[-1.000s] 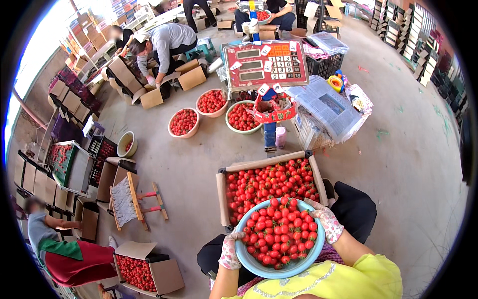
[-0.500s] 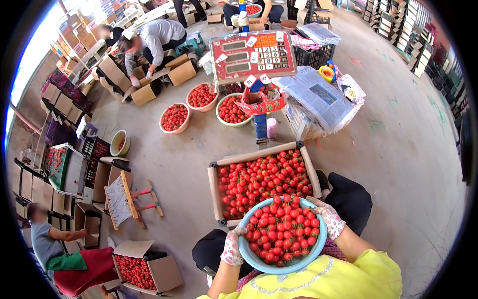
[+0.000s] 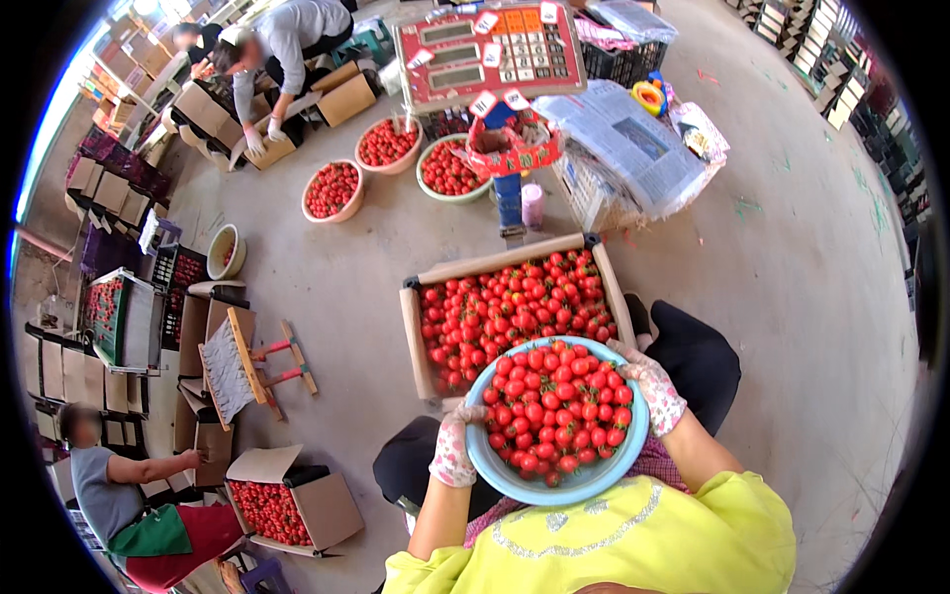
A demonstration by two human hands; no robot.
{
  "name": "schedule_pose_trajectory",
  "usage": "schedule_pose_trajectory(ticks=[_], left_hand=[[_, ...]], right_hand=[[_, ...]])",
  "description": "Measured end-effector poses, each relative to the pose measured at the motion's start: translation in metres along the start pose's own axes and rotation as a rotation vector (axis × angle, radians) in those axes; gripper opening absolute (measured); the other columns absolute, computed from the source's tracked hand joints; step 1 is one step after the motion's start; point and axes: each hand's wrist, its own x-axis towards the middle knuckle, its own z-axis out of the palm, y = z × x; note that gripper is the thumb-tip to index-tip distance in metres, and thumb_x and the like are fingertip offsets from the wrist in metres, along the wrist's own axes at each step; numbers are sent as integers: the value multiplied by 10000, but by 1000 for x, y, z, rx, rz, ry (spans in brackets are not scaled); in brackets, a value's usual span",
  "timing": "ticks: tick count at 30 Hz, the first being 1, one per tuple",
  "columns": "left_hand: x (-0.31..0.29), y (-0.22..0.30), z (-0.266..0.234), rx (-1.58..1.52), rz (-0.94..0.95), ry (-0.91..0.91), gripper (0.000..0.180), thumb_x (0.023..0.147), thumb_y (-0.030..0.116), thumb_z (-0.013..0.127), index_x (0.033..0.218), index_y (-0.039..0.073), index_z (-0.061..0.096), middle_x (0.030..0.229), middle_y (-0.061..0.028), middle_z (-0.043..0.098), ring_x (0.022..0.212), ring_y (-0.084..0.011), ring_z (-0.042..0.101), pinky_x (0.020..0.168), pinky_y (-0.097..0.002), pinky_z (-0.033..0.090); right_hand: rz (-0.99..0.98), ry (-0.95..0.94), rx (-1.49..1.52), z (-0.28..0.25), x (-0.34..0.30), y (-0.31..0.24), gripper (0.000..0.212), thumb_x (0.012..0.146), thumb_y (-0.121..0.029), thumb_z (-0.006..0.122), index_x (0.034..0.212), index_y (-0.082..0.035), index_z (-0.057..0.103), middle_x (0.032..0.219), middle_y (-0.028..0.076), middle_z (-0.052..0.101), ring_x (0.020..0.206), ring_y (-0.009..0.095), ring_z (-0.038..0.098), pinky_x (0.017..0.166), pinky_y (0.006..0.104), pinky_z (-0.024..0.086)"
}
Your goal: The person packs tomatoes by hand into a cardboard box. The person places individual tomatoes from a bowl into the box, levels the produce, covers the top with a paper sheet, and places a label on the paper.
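A blue basin full of cherry tomatoes is held over my lap, against my yellow top. My left hand, in a white floral glove, grips the basin's left rim. Gloved the same way, my right hand is closed on its right rim. The fingers of both hands are partly hidden under the basin. Just beyond it, a box lined with brown cardboard on the scale is filled with more cherry tomatoes, and the basin overlaps its near edge.
A red scale display stands on a blue post beyond the box. Several basins of tomatoes, one a pink basin, are on the floor. A wooden stool and an open tomato box lie left, near a seated person. Newspapers top a crate.
The whole view has tilted, so the scale, box and basin all appear higher. Both hands keep hold of the basin. The seated person's arm at left reaches out further.
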Motion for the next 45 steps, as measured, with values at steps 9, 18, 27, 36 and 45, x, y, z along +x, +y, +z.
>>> schedule_pose_trajectory(ticks=[9,18,27,36,45], left_hand=[[-1,3,-26,3,73,-52,510,758,44,495,1264,-7,537,1128,-111,624,1028,-235,597,948,-350,477],[-20,26,2,-58,90,-66,558,760,32,486,1317,14,489,1216,-132,582,1086,-264,575,992,-384,452],[-33,25,7,10,205,-56,631,738,-17,491,1365,9,420,1297,-155,537,1161,-291,546,1029,-407,427],[-44,-9,-51,281,-136,-53,462,850,42,630,1295,23,506,1195,-110,624,1010,-204,650,831,-328,565],[-11,76,-50,51,116,107,304,820,0,584,1119,-48,567,1029,-109,664,882,-228,665,727,-329,549]], right_hand=[[6,-76,-68,24,-3,0,489,843,129,470,1295,-56,488,1207,173,594,1033,273,636,903,388,544],[-44,-96,-123,48,-9,0,466,857,111,483,1295,-47,491,1215,188,598,1030,284,641,871,398,563],[-112,-128,-283,52,-11,-1,487,859,74,508,1330,-47,492,1231,133,602,1056,213,625,932,349,522],[-210,-381,-868,96,26,-28,469,811,-10,586,1279,-21,565,1240,59,610,1153,135,544,1038,275,379],[-80,-744,-715,199,168,-28,449,939,-200,547,1325,14,468,1205,84,605,1081,151,581,937,269,464]])
